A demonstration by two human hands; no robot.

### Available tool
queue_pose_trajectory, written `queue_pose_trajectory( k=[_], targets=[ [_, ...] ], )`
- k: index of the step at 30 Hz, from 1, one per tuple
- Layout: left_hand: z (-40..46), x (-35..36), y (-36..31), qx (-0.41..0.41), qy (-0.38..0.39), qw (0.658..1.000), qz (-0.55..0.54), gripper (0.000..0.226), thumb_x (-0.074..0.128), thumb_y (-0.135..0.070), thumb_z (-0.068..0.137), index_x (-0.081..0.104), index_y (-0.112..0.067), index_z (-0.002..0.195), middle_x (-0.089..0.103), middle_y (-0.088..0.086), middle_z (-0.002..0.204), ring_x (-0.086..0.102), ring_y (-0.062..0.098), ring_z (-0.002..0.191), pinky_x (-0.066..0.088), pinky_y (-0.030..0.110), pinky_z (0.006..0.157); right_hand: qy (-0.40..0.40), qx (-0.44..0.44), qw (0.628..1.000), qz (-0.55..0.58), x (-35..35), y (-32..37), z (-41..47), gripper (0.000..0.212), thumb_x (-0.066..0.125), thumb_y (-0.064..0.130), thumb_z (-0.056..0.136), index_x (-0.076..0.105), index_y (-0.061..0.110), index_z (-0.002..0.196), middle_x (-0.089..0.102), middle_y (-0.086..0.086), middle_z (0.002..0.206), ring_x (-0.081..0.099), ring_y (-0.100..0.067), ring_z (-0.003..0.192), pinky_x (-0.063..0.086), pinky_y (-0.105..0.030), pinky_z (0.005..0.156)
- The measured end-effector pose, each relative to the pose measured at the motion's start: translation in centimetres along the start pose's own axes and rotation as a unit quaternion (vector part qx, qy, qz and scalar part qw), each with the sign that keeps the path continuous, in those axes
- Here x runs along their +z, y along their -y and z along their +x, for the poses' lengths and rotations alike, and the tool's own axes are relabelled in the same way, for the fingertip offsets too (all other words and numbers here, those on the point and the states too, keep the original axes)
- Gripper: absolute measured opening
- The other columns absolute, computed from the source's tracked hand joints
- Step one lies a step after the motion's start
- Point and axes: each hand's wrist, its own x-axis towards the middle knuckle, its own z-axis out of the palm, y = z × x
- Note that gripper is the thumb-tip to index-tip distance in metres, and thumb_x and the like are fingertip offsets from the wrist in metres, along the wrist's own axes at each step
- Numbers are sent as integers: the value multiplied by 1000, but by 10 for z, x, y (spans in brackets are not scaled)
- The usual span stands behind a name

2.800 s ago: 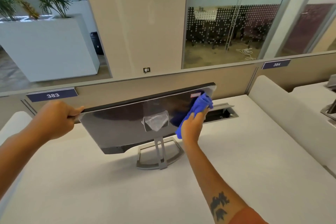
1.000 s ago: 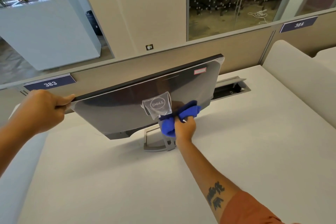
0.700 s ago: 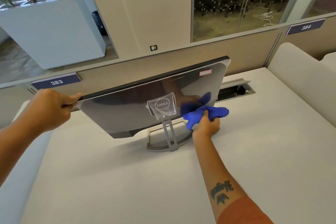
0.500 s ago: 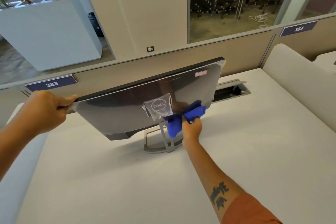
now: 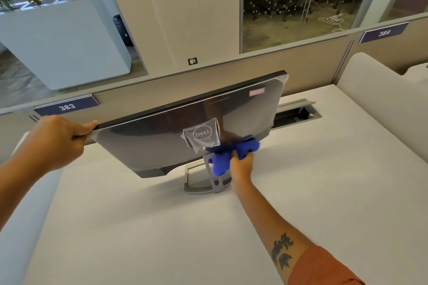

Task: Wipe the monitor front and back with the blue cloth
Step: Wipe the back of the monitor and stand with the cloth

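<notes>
Here, a Dell monitor [image 5: 162, 143] stands on a white desk [image 5: 301, 192], its glossy grey back toward the camera and the panel tilted forward at the top. The left hand [image 5: 55, 143] grips the monitor's upper left corner, fingers curled over the top edge, thumb along the rim. The right hand [image 5: 240, 166] clutches a bunched blue cloth [image 5: 231, 152] and presses it against the lower back of the panel, just right of the logo plate [image 5: 202, 134] and above the silver stand [image 5: 208, 180]. Part of the cloth hangs down in front of the stand's neck. A tattoo shows on the right forearm, with an orange sleeve at the frame's lower edge. A red-bordered sticker [image 5: 256, 91] sits near the monitor's upper right corner. Behind the monitor, an open cable hatch [image 5: 298, 113] is set in the desk. The partition carries plates numbered 383 [image 5: 67, 107] and 384 [image 5: 383, 33]. A white planter [image 5: 64, 39] stands beyond the glass at left.
</notes>
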Motion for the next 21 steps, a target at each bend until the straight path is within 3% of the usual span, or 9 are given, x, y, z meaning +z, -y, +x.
queue_pose_trajectory(
  k=[2,5,10,13,18,21],
  targets=[
    [-1,-2,-2,3,6,1000,2,31,72,-1,84,78,-18,109,57,-12,48,44,16,35,38,14,43,22,4,1000,5,4,-2,-2,41,61,-1,103,51,2,143,65,-20,139,64,-40,128,48,-53,117],
    [-1,-3,-4,4,5,1000,9,29,71,-2,86,78,-16,110,61,-8,51,49,18,39,44,20,49,-31,6,998,54,7,6,5,40,63,-3,101,57,5,140,69,-15,136,67,-37,123,50,-51,115],
    [0,-2,-5,0,0,1000,2,29,70,-2,86,78,-15,111,66,-2,55,53,20,42,50,27,51,10,24,999,-30,21,-9,-15,25,69,1,97,67,7,121,76,-12,115,72,-35,111,57,-46,105],
    [1,-2,-4,4,-2,1000,10,29,71,-1,85,79,-16,109,55,-11,46,46,15,37,42,20,47,43,47,997,-45,9,0,3,29,64,-7,95,66,-2,123,73,-23,121,69,-43,116,54,-52,109],
    [-3,-5,-8,0,4,1000,14,28,70,-1,85,79,-15,107,47,-17,44,40,10,38,33,16,47,-42,66,984,162,-2,12,6,38,62,4,104,57,12,141,67,-12,139,67,-35,124,49,-51,117],
    [-3,-7,-10,9,16,999,28,27,69,-2,86,79,-14,108,46,-19,45,40,10,38,31,14,48,0,41,996,83,17,1,-7,42,63,5,104,56,16,144,68,-10,139,66,-35,126,48,-52,118]
  ],
)
